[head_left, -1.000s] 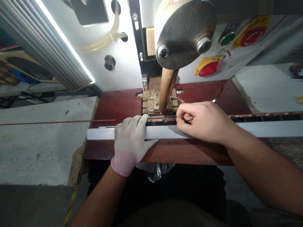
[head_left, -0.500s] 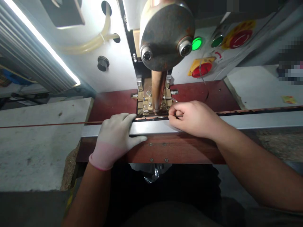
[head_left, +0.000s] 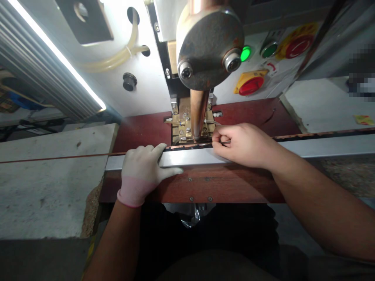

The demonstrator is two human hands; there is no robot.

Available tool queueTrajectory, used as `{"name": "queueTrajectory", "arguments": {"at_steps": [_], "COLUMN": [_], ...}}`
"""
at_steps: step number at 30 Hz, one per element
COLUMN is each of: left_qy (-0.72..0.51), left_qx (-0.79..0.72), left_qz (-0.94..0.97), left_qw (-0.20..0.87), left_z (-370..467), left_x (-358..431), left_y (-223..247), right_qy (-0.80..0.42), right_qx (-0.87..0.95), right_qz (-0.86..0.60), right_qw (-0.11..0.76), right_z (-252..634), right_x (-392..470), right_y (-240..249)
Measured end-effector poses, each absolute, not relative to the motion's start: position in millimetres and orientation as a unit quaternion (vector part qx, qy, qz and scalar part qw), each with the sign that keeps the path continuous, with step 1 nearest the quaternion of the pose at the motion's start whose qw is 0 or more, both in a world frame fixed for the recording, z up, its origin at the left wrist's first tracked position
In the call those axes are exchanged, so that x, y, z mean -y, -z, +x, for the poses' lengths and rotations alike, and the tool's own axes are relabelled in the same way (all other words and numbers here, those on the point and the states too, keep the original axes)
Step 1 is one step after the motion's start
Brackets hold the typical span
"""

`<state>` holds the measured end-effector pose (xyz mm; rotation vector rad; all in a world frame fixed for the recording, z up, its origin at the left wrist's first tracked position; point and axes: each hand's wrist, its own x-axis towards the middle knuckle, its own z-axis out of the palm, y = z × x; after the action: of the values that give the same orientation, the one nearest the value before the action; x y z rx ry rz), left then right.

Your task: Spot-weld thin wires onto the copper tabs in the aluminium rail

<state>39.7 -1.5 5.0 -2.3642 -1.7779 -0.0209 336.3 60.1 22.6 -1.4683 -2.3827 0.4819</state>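
Observation:
My left hand, in a whitish glove with a pink cuff, grips across the long silver metal bar. Its fingers lie over the bar's far edge by the thin copper strip, and the thumb stretches along the front. My right hand, bare, is closed in a pinch at the far edge of the bar; whatever is between its fingertips is hidden. Between both hands a copper electrode rod of a welding machine comes down close to the strip, in front of a brass block.
A round steel clamp head hangs above my hands. Beyond are a lit green lamp, a red rotary switch and a red stop button. A reddish-brown board lies under the machine. A worn pale worktop is at left.
The view has shifted slightly, so everything sits a little further right. Both hands keep about the same places and grips on the bar and strip.

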Motion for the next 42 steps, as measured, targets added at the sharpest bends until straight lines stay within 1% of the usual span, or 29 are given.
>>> {"name": "queueTrajectory", "arguments": {"at_steps": [9,24,30,35,42], "left_qy": [0.034,0.041,0.06,0.086,0.075], "left_qx": [0.592,0.591,0.589,0.609,0.604], "left_qz": [-0.8,-0.8,-0.802,-0.786,-0.79], "left_qw": [0.087,0.098,0.075,0.066,0.073], "left_z": [40,39,37,41,41], "left_x": [-7,-10,-8,-6,-6], "left_y": [-2,-1,-2,-4,-3], "right_qy": [-0.163,-0.17,-0.165,-0.164,-0.152], "right_qx": [0.833,0.831,0.826,0.828,0.819], "right_qz": [-0.51,-0.512,-0.523,-0.519,-0.533], "right_qw": [0.138,0.138,0.133,0.135,0.149], "right_z": [338,339,339,337,341], "right_x": [-65,-67,-65,-64,-64], "right_y": [-25,-24,-26,-28,-28]}}
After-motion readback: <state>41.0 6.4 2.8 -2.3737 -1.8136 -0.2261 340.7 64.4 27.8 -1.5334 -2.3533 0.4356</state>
